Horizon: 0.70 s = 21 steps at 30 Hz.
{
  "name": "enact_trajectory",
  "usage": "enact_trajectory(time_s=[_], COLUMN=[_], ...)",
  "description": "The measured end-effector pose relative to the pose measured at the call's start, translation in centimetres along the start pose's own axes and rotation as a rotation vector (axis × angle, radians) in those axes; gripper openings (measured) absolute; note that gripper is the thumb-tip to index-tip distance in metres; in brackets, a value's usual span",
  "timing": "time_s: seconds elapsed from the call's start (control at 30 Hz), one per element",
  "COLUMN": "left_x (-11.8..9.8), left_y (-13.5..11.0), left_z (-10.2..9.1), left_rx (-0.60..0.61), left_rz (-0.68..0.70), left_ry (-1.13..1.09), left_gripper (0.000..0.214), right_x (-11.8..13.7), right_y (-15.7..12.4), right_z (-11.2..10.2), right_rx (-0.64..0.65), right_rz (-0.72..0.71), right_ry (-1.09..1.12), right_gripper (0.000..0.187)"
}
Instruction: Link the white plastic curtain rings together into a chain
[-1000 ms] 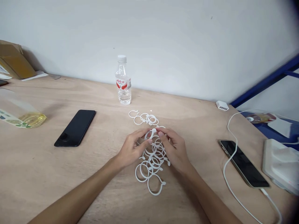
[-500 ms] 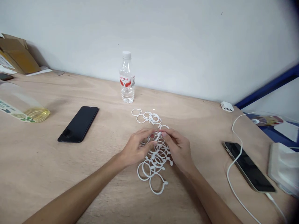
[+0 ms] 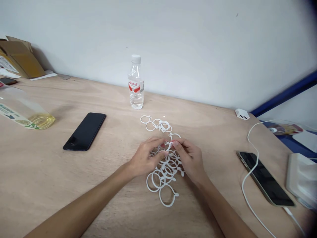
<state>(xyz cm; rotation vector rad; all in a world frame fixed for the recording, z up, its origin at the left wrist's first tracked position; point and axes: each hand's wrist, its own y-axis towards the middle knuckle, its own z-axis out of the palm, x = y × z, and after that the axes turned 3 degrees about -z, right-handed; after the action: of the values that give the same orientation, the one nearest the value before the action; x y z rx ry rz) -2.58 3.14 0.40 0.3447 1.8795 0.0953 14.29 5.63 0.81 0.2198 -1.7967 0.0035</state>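
A heap of white plastic rings (image 3: 164,178) lies on the wooden table (image 3: 44,178) in front of me. My left hand (image 3: 145,158) and my right hand (image 3: 190,158) meet over the far end of the heap. Their fingertips pinch one white ring (image 3: 168,146) between them, held just above the pile. A second, smaller cluster of white rings (image 3: 157,124) lies a little farther back, apart from my hands.
A clear water bottle (image 3: 136,85) stands behind the rings near the wall. A black phone (image 3: 85,131) lies to the left, a second phone (image 3: 266,178) with a white cable (image 3: 247,185) to the right. A lying bottle of yellow liquid (image 3: 24,112) and a cardboard box (image 3: 18,56) sit far left.
The view has shifted slightly left and down. My hands stay pinched on the ring over the heap, with only small finger movement.
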Motion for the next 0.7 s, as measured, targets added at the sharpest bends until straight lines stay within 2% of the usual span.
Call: enact_trajectory(time_s=[0.1, 0.17, 0.27, 0.33, 0.43, 0.53, 0.7], left_x=[0.0, 0.1, 0.5, 0.6, 0.4, -0.1, -0.3], left_y=[0.0, 0.0, -0.1, -0.2, -0.2, -0.3, -0.2], left_z=[0.1, 0.3, 0.5, 0.6, 0.5, 0.4, 0.4], left_rx=[-0.006, -0.011, 0.004, 0.031, 0.074, 0.091, 0.05], left_rz=[0.004, 0.04, 0.095, 0.114, 0.113, 0.089, 0.075], left_ry=[0.052, 0.105, 0.183, 0.234, 0.282, 0.266, 0.178], left_gripper=[0.032, 0.035, 0.039, 0.043, 0.044, 0.032, 0.023], right_x=[0.2, 0.2, -0.2, -0.8, -1.6, -2.0, -2.0], right_y=[0.1, 0.6, 2.3, 3.9, 6.2, 7.8, 9.0], right_z=[-0.4, -0.9, -1.6, -1.8, -1.3, -0.1, 1.6], right_rx=[0.017, -0.017, -0.113, -0.126, -0.043, 0.045, 0.086], right_rz=[-0.032, -0.065, -0.111, -0.118, -0.183, -0.292, -0.359], right_ry=[-0.032, -0.073, -0.197, -0.31, -0.441, -0.535, -0.6], right_gripper=[0.025, 0.022, 0.024, 0.027, 0.028, 0.026, 0.013])
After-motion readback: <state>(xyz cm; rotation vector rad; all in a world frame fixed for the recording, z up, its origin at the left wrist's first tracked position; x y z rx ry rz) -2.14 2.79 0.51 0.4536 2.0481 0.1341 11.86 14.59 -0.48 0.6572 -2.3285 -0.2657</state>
